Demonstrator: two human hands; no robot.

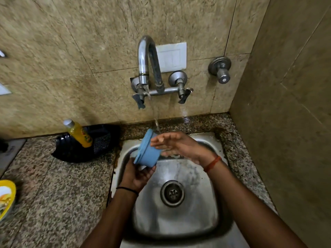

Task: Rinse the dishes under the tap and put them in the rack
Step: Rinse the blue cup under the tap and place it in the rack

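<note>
Beige stone-tiled walls (89,51) meet a speckled granite counter (62,185).

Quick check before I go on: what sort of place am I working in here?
Most likely a home kitchen's washing-up corner: a square stainless steel sink set in a speckled granite counter, a wall-mounted chrome tap running, and a yellow bottle, probably dish soap.

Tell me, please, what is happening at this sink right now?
A person is rinsing a blue bowl over the steel sink. The left hand grips the bowl from below, tilted on its side, while the right hand, fingers straight, rests against it. Water runs from the wall tap onto them. A yellow soap bottle stands on the counter to the left.
</note>
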